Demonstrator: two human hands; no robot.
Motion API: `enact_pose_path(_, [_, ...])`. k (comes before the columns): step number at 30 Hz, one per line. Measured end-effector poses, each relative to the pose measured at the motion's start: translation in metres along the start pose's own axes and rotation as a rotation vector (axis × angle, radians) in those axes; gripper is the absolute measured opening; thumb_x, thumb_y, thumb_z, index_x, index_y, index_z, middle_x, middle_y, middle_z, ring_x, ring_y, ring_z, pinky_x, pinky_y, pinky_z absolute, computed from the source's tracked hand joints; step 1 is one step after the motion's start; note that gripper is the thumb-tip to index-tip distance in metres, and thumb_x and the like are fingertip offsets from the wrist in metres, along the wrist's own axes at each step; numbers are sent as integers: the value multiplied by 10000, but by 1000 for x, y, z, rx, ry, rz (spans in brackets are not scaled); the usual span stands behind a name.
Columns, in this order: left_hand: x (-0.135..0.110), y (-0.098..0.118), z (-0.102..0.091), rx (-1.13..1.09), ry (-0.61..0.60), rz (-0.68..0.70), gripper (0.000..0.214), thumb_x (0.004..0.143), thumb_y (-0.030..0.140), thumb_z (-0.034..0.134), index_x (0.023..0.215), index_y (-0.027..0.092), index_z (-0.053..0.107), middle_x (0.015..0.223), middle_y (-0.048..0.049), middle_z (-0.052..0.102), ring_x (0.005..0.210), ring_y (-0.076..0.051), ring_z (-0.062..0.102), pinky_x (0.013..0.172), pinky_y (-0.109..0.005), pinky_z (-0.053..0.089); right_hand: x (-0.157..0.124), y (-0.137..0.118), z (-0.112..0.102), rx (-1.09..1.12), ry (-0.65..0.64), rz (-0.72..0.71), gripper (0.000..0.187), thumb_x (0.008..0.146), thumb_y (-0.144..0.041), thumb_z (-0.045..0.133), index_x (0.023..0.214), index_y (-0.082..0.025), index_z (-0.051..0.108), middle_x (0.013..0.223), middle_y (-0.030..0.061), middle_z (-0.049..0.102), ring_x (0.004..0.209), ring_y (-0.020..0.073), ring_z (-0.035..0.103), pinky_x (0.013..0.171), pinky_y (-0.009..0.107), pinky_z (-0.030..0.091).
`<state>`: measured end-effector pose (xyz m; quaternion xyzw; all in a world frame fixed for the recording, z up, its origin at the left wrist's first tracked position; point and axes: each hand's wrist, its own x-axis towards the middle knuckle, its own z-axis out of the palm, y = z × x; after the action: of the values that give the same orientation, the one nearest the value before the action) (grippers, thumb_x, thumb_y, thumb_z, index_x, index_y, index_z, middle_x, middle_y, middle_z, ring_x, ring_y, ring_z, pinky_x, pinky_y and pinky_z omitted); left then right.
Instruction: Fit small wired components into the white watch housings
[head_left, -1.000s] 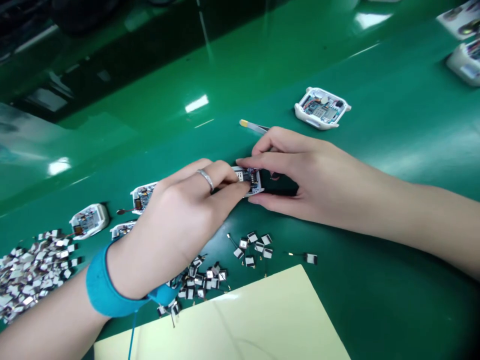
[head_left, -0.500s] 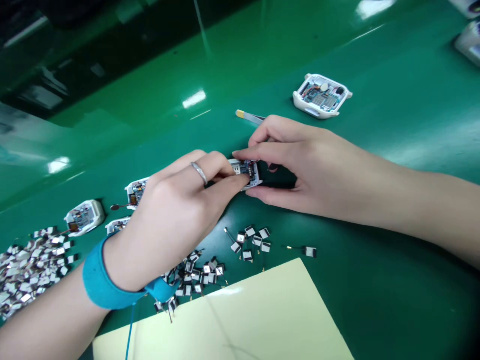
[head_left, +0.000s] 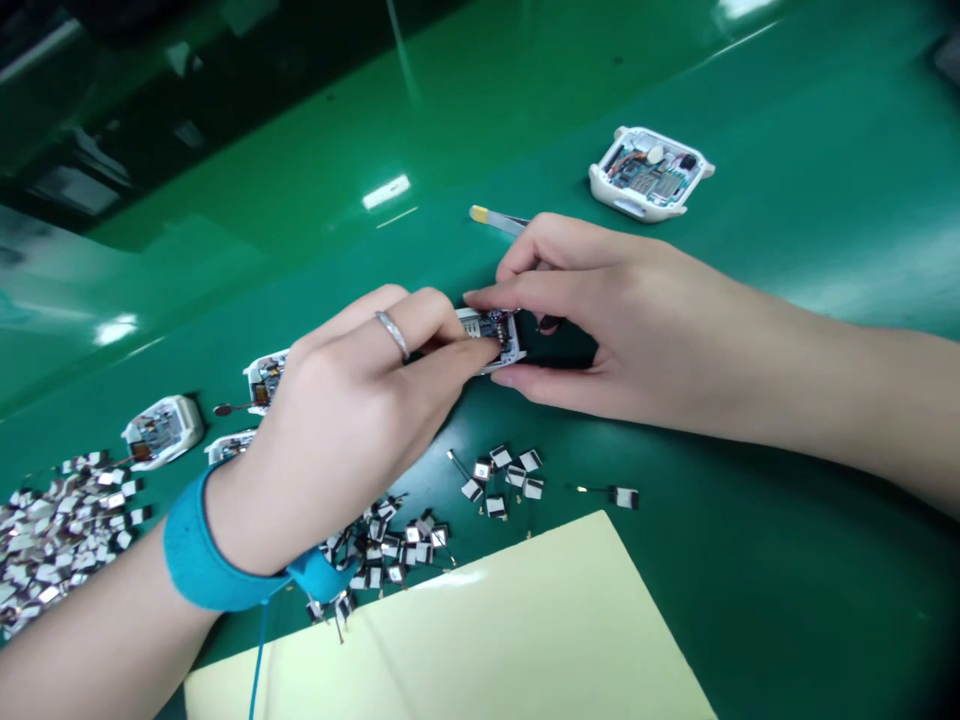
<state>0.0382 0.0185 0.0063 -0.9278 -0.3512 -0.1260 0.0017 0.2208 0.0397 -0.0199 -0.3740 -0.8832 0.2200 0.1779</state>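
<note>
Both hands meet over a small white device housing [head_left: 496, 335] with an exposed circuit board, held just above the green table [head_left: 750, 560]. My left hand [head_left: 352, 420], with a ring and a blue wrist strap [head_left: 196, 545], pinches the housing's left side with its fingers closed. My right hand [head_left: 600, 325] grips the right side between thumb and fingers. Tweezers [head_left: 495, 220] with a yellow end stick out from behind my right hand's fingers, apparently held in that hand.
Another open housing [head_left: 649, 172] lies at the back right, and three more [head_left: 161, 430] sit at the left. Several tiny silver parts [head_left: 52, 535] are heaped at the far left and scattered near the middle [head_left: 502, 480]. A pale yellow sheet [head_left: 480, 640] covers the near edge.
Both hands and the housing between them have kept their grip. The view has shifted slightly, so everything sits a little higher in the frame.
</note>
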Motion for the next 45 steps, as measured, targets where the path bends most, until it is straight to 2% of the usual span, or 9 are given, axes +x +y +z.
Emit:
enact_pose_path(13, [1,-2,1,-26,39,39,126,795,163,517,820,157,641,715,-30,598,638,-128,520,563,-258,427,-1,2,1,-39,25,-50,299,785,-373,464,970,-168,576,931,33,468,834,138,529,721,267,471])
enact_pose_path(18, [2,-2,2,-28,50,40,103,773,157,551,803,162,649,705,-26,608,639,-130,533,561,-255,443,-1,4,2,-42,61,-107,263,748,-334,545,943,-159,573,923,44,483,796,133,526,687,249,482])
enact_pose_path(23, [2,-3,2,-27,57,58,96,757,131,567,789,131,657,705,-50,612,643,-144,542,552,-267,443,-2,5,3,-45,70,-124,287,740,-321,554,971,-150,569,918,52,480,784,133,522,715,263,487])
enact_pose_path(28, [0,-2,2,-10,41,32,114,786,164,532,800,171,645,709,-27,605,640,-133,527,555,-262,434,-2,8,3,-6,53,-129,328,735,-329,564,1006,-143,552,934,61,474,836,150,515,779,292,476])
enact_pose_path(31, [1,-2,2,-1,18,20,122,801,195,512,804,188,633,712,-15,593,639,-129,517,561,-260,430,-3,14,1,129,42,-158,347,786,-309,507,1090,-145,475,977,65,472,850,138,515,767,280,479])
enact_pose_path(35, [1,-3,2,20,21,48,141,813,201,492,831,188,631,713,-12,583,620,-118,503,570,-245,430,-4,20,-6,247,140,-157,207,857,-188,368,996,-182,521,952,39,507,903,124,517,831,291,462])
enact_pose_path(38, [0,-4,2,51,8,56,174,828,194,461,811,180,634,724,-17,581,634,-117,507,581,-237,436,-5,14,-11,171,229,-110,175,826,-182,454,924,-229,591,895,14,527,918,138,521,829,308,469])
enact_pose_path(41, [-1,-6,3,40,-5,63,194,834,189,443,800,166,632,747,-26,577,721,-136,537,634,-247,460,-10,-1,-11,126,372,-23,160,781,-179,541,916,-223,616,807,-11,594,792,107,563,734,249,503])
enact_pose_path(45, [-2,-7,5,7,3,67,200,831,170,431,794,157,627,763,-27,571,919,-181,538,764,-273,472,-14,-17,-5,141,521,15,63,719,-155,613,761,-200,627,733,-43,656,634,64,586,641,168,514])
